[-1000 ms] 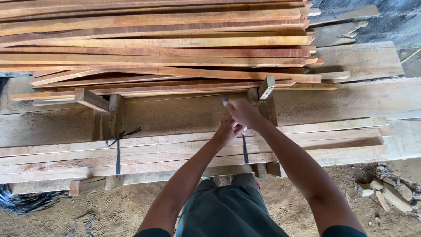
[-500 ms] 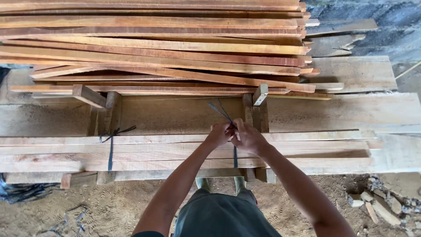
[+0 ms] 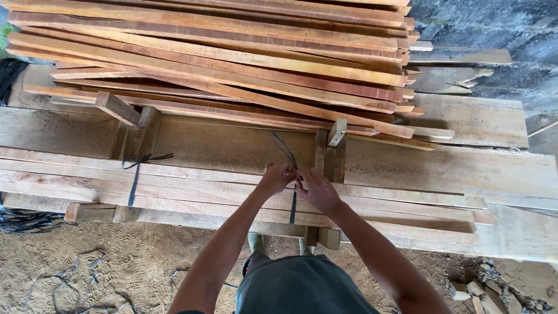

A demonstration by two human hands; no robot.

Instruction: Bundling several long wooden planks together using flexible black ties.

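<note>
A bundle of long wooden slats (image 3: 192,186) lies across in front of me. A dark strap (image 3: 292,208) wraps the bundle near its middle, and its loose ends (image 3: 283,146) stick up behind my hands. My left hand (image 3: 276,178) and my right hand (image 3: 314,189) meet on top of the bundle. Both pinch the strap where its ends cross. A second dark strap (image 3: 135,174), tied in a knot, binds the same bundle farther left.
A big stack of reddish wooden slats (image 3: 232,64) fills the far side, resting on short wooden blocks (image 3: 116,107). Wide pale planks (image 3: 465,168) lie underneath and to the right. Loose dark strap pieces (image 3: 23,221) lie on the dirt floor at left; rubble bits (image 3: 471,288) lie at right.
Both hands have dropped from above the bundle onto its top. The strap ends, pulled up and away a second ago, now stand loosely behind the hands.
</note>
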